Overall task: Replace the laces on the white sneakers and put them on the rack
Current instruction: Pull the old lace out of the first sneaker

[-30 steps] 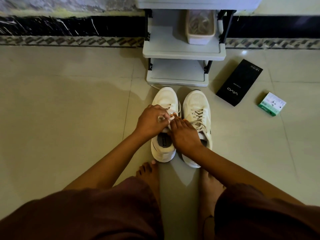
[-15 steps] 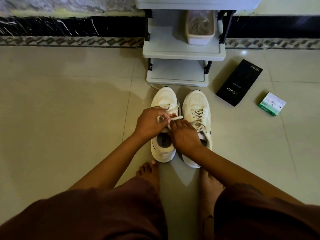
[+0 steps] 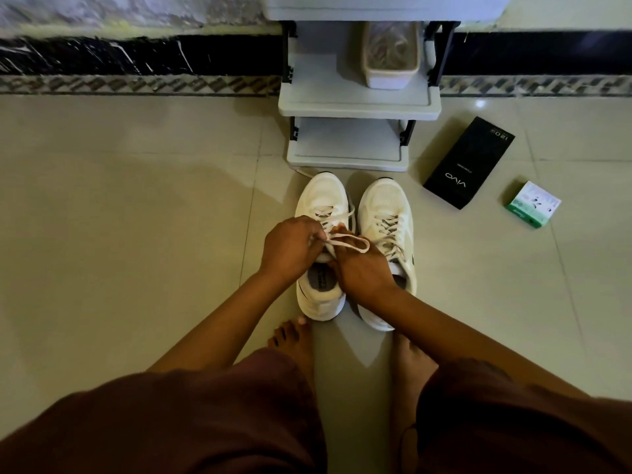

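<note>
Two white sneakers stand side by side on the floor tiles, toes toward the rack. Over the tongue of the left sneaker (image 3: 321, 196) my left hand (image 3: 290, 249) pinches a pale lace (image 3: 352, 243) that forms a loop reaching across to the right. My right hand (image 3: 364, 268) lies curled over the same shoe's opening, its fingers on the lace near the eyelets. The right sneaker (image 3: 388, 206) is laced with pale criss-crossed laces and is not touched. The grey shoe rack (image 3: 355, 104) stands just beyond the toes, against the wall.
A clear tub (image 3: 391, 54) with loose laces sits on the rack's middle shelf. A black phone box (image 3: 468, 162) and a small green-and-white box (image 3: 533, 204) lie on the floor to the right. My bare feet (image 3: 297, 340) are just behind the sneakers.
The lace loop has grown and been drawn out to the right over my right hand. Both hands stay over the left sneaker's tongue.
</note>
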`<state>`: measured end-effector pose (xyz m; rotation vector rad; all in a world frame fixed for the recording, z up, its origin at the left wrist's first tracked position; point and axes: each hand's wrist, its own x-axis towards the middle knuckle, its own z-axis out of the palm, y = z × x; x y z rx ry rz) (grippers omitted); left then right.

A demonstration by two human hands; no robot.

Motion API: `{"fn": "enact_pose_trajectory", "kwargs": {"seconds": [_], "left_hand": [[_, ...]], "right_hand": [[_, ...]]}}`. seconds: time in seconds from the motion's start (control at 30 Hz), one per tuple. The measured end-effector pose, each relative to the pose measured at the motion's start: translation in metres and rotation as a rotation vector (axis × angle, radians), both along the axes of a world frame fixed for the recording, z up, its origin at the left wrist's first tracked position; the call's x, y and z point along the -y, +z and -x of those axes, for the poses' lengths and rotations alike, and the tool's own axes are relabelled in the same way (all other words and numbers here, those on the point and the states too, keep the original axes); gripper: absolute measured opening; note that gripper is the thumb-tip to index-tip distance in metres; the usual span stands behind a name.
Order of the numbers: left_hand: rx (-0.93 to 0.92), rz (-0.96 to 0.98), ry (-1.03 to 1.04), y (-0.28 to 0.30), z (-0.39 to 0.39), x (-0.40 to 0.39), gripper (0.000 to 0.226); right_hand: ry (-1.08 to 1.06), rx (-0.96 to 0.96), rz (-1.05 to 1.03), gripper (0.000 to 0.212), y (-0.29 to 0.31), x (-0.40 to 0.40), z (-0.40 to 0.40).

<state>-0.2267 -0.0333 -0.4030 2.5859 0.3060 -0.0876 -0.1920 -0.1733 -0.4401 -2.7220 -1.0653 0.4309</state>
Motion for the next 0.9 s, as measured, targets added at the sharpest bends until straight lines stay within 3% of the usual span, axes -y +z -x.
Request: {"fn": "enact_pose_trajectory", "kwargs": {"seconds": [0.17,0.23,0.3,0.4,0.47,0.6,0.77,0.83,0.9], "left_hand": [[0.039,0.564,0.072,0.019,-0.006,0.004,0.011],[0.077,0.672,0.113,0.021,-0.006,0.005,0.014],[0.06,0.53,0.085,0.017,-0.007,-0.001,0.014],[-0.106,0.077,-0.061,0.003,-0.003,-0.005,0.029],[-0.092,-0.066,-0.046,-0.004,0.002,-0.001,0.022],[0.062,0.084,0.003,-0.006,0.003,0.001,0.012],[0.099,0.843,0.244,0.016,0.002,0.004,0.011],[0.089,0.736,0.207,0.014,0.003,0.0,0.012],[0.002,0.344,0.03,0.006,0.005,-0.004,0.023]], "right_hand": [[0.025,0.01,0.068,0.051,-0.002,0.001,0.0],[0.028,0.007,0.076,0.052,-0.001,0.0,0.0],[0.023,-0.005,0.059,0.053,0.0,0.0,0.0],[0.0,-0.005,0.053,0.05,0.0,0.0,0.0],[0.01,-0.003,0.074,0.049,-0.002,0.0,0.0],[0.028,-0.002,0.094,0.049,-0.003,0.0,-0.001],[0.051,-0.015,0.11,0.058,-0.002,0.001,-0.003],[0.049,-0.009,0.111,0.057,-0.003,0.001,-0.003],[0.052,-0.005,0.112,0.055,-0.003,0.0,-0.002]]}}
